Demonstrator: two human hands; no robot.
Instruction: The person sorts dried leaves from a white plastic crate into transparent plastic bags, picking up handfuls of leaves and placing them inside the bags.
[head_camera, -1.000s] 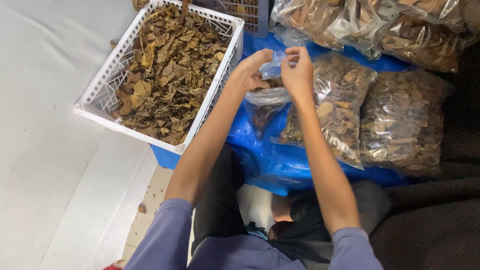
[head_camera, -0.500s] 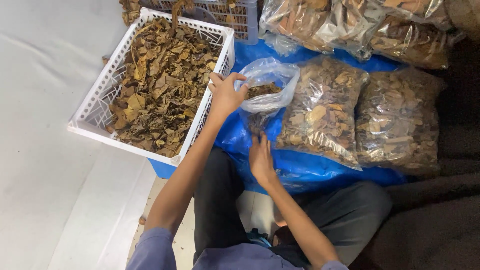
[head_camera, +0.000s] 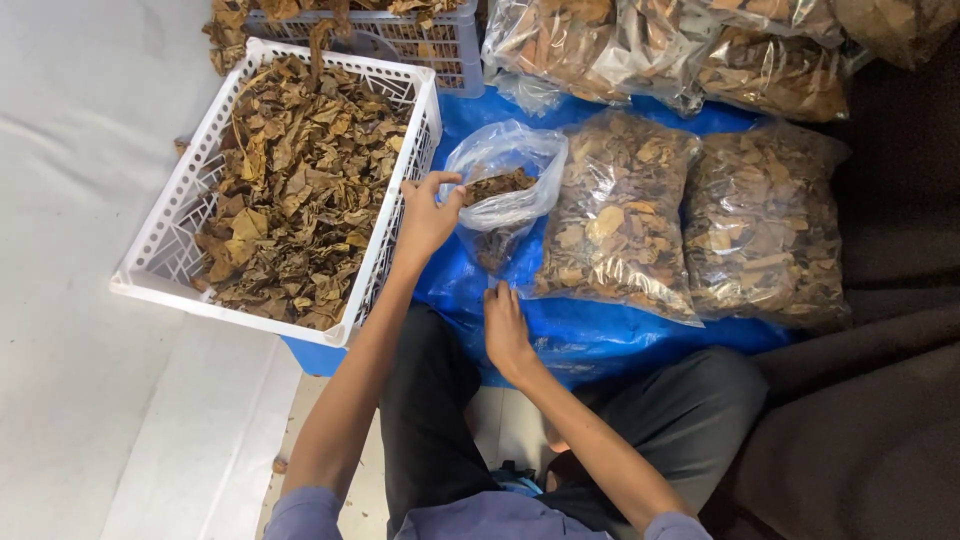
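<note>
My left hand pinches the rim of a clear plastic bag that is open at the top and partly filled with dry brown leaves. The bag stands on a blue sheet. My right hand rests lower down on the blue sheet at the foot of the bag, fingers flat and holding nothing. A white slotted basket heaped with dry brown leaves sits just left of my left hand.
Two filled clear bags of leaves lie to the right on the blue sheet, with more bags behind. A second crate stands at the back. White cloth covers the left side.
Both hands were together at the bag's mouth. Since then my right hand has dropped to the bag's base and my left hand keeps the rim, with the bag's mouth now spread open.
</note>
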